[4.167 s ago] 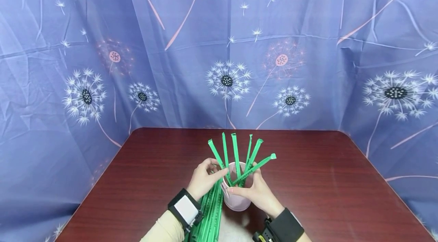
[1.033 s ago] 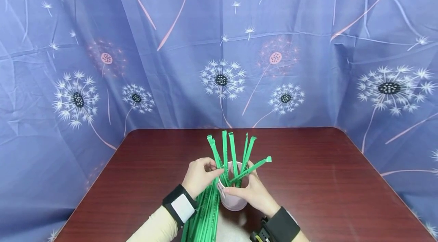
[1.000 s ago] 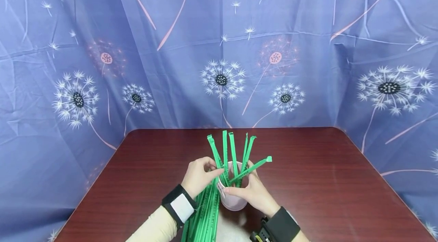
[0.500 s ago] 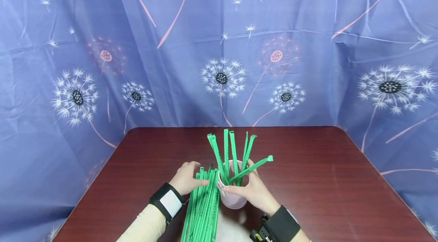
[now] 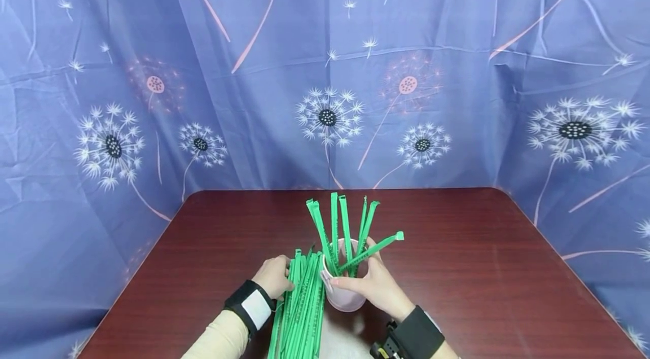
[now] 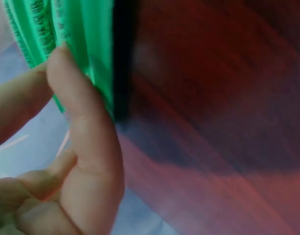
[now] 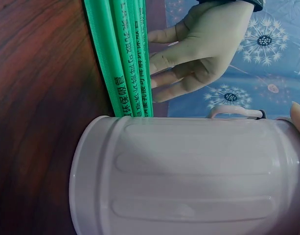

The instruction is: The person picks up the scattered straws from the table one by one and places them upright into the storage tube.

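Note:
Several straws in green paper wrappers (image 5: 347,229) stand fanned out in a pale pink, bucket-like cup (image 5: 345,297). My right hand (image 5: 383,288) grips the cup's right side, thumb across the front near the rim. Left of the cup lies a pile of wrapped straws (image 5: 302,314), with dark printing on the wrappers. My left hand (image 5: 274,277) is at the pile's left edge, fingertips right at the outer straws. In the left wrist view, a fingertip (image 6: 61,56) touches a green wrapper. The right wrist view shows the left hand's fingers (image 7: 181,88) spread beside the pile.
The dark red wooden table (image 5: 457,252) extends behind and to both sides. A whitish patch (image 5: 345,339) shows on it in front of the cup. Blue curtains with dandelion prints (image 5: 264,122) hang around it. The cup has a small handle (image 7: 235,111).
My left hand has let go of a straw, now standing in the cup's left side, and moved left and down to the pile's left edge. The right hand still holds the cup.

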The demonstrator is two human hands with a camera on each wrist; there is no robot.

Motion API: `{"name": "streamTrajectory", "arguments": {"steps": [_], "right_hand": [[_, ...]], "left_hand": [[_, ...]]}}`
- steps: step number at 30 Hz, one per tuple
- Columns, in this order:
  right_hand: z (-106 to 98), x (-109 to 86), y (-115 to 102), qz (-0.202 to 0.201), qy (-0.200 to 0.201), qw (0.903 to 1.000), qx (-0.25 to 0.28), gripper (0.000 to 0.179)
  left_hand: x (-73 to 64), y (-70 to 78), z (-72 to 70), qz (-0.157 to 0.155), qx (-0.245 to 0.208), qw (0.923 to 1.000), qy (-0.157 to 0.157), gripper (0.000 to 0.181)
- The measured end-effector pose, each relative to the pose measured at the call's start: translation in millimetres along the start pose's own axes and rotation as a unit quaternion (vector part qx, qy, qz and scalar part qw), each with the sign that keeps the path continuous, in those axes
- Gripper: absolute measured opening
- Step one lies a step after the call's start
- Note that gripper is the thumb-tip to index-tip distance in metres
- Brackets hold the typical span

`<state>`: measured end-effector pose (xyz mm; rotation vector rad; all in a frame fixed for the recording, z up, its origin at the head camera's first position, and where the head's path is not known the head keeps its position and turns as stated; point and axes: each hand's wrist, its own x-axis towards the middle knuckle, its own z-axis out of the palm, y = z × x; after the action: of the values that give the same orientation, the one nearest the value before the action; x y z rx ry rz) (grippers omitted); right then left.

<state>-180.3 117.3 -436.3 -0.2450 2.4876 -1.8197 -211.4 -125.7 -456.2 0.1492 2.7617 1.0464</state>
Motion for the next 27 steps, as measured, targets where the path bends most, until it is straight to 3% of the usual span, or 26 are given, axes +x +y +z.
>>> {"name": "streamTrajectory", "arguments": {"steps": [4, 11, 14, 21, 27], "right_hand": [[0.4, 0.6, -0.3, -0.006, 0.005, 1.0000, -0.003, 0.108], [1.2, 0.4, -0.3, 0.007, 0.006, 0.9999, -0.010, 0.112], [1.7, 0.3, -0.1, 0.007, 0.007, 0.9999, -0.011, 0.112], [1.9, 0.1, -1.0, 0.006, 0.013, 0.9998, -0.016, 0.112], [2.4, -0.2, -0.7, 0.000, 0.012, 0.9997, -0.019, 0.112]], "left_hand": [[-0.8, 0.8, 0.3, -0.005, 0.015, 0.9999, 0.006, 0.050], [-3.2, -0.2, -0.5, 0.006, 0.104, 0.9931, 0.053, 0.052], [-3.1, -1.4, -1.5, -0.005, 0.079, 0.9958, 0.047, 0.056], [-0.6, -7.5, 1.0, -0.026, -0.038, 0.9984, 0.033, 0.057], [0.6, -8.6, 0.3, -0.025, -0.070, 0.9961, 0.047, 0.046]]}}
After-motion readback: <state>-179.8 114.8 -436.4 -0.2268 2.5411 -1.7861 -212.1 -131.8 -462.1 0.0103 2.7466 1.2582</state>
